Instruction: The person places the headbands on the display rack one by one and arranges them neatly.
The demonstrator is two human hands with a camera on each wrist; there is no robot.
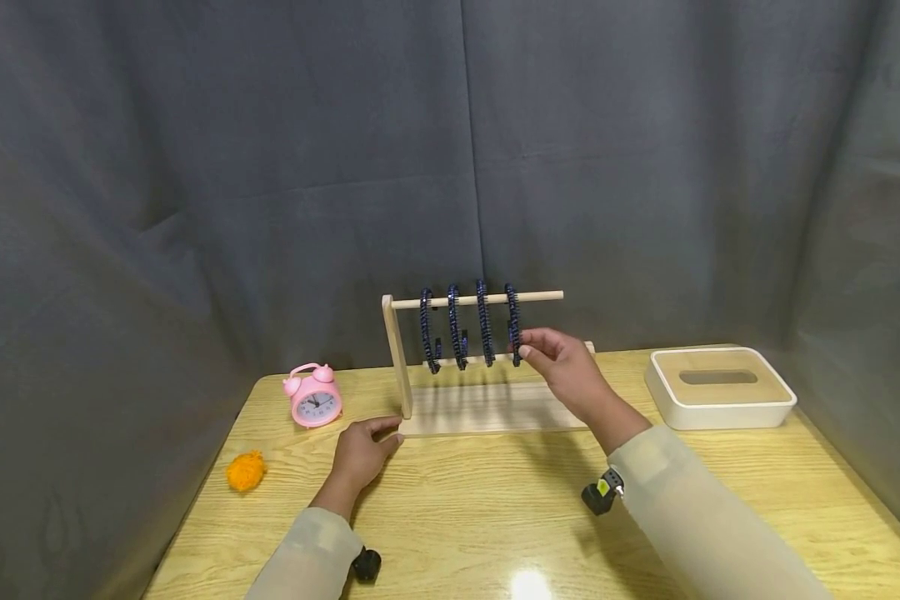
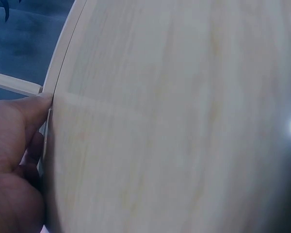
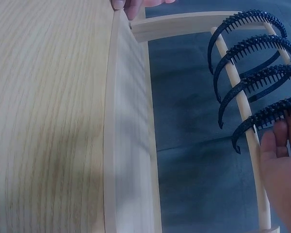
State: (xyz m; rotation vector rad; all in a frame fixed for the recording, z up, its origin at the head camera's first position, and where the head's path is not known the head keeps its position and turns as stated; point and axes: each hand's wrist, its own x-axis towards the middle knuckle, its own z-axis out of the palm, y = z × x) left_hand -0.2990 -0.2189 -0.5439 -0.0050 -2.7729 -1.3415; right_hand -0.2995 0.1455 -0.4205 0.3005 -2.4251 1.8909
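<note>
Several dark blue toothed headbands [image 1: 483, 325] hang over the upper rod of a wooden display rack [image 1: 487, 408]. My right hand [image 1: 573, 379] pinches the rightmost headband [image 3: 267, 114] by its lower front part, thumb on the near side. That headband still loops over the rod. Down at the rack's left end, my left hand [image 1: 362, 454] holds the corner of the base between thumb and fingers. In the left wrist view the thumb of the left hand [image 2: 9, 145] lies at the base's edge, its other fingers partly hidden.
A pink alarm clock [image 1: 316, 397] stands left of the rack, with an orange fluffy ball [image 1: 246, 472] nearer the front. On the right sits a white tissue box [image 1: 723, 417] with a wooden lid. A dark curtain [image 1: 450, 167] hangs behind the wooden table [image 1: 465, 517].
</note>
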